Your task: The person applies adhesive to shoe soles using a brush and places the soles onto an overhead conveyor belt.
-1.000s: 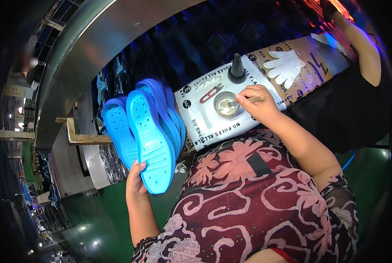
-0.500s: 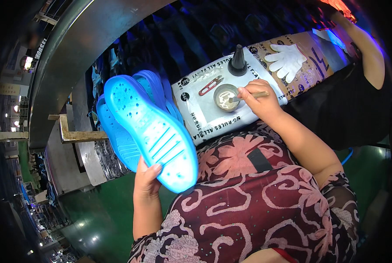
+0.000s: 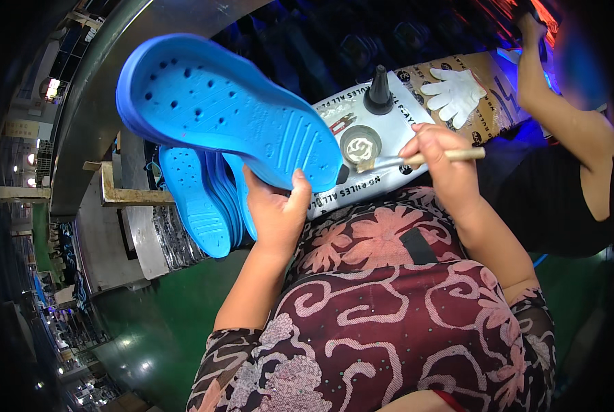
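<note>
My left hand (image 3: 277, 209) is closed on the toe-or-heel end of a blue shoe sole (image 3: 235, 113), lifted and tilted, its holed and grooved face toward me. Between the fingers of my right hand (image 3: 445, 156) is a paintbrush (image 3: 416, 158) with a pale wooden handle; its bristles point left, close to the sole's near end but apart from it. Just beyond the bristles stands a small round cup (image 3: 377, 134) with whitish stuff inside. The sole partly covers a pair of red thread snips (image 3: 342, 123). Several more blue soles (image 3: 195, 199) are stacked below it at the left.
A black cone-shaped bottle (image 3: 379, 97) stands on the white plastic-wrapped surface (image 3: 406, 110). Farther right, a white glove (image 3: 452, 95) lies on brown cardboard. A co-worker's bare arm (image 3: 564, 113) is at the right. A wooden bar (image 3: 135, 197) juts out at the left.
My left hand has raised a blue sole up and rightward, away from the stack. My right hand has drawn the paintbrush out of the cup and toward the near side.
</note>
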`<state>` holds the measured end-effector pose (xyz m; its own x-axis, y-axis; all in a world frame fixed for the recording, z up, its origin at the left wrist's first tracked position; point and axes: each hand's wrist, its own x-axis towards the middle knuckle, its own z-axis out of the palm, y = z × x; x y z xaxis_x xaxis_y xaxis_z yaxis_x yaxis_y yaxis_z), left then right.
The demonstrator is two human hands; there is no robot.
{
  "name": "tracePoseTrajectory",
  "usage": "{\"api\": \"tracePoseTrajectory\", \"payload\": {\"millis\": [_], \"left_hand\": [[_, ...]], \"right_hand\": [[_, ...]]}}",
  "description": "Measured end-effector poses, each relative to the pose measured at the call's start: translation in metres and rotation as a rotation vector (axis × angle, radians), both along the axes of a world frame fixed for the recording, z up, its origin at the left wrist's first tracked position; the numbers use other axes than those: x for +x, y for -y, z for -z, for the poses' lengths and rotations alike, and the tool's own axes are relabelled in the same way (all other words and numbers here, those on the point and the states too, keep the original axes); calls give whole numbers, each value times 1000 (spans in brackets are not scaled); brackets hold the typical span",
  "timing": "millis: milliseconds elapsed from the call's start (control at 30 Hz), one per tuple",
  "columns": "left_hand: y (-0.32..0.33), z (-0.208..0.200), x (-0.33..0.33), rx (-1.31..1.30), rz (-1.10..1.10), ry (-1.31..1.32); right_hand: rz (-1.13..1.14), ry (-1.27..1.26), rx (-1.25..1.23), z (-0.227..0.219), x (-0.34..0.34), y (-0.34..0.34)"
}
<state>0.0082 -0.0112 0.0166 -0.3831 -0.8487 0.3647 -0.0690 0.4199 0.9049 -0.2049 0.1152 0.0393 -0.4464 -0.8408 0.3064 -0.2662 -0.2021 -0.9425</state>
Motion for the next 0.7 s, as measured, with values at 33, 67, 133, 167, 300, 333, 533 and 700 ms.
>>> {"api": "tracePoseTrajectory", "payload": {"millis": [33,67,133,167,300,333,533,700], "left_hand": [[-5,-6,-3,0,-3,1],[-10,-13,-5,94,36,16],[-15,-18,-10,180,63,44],[-17,-17,-11,182,62,45],[-18,-14,-11,9,82,-1],[-16,-10,-11,-56,72,16],[-11,1,-4,-262,73,77],[-10,0,-5,-360,96,119]], "right_hand": [[-10,-166,-56,-2,3,0],[-18,-284,-121,-5,5,2],[-28,-398,-181,-6,9,5],[-18,-416,-174,-6,10,5],[-29,-480,-156,-5,17,6],[-30,-478,-155,-5,17,6],[21,-493,-94,-10,15,0],[-20,-594,-132,-12,18,7]]}}
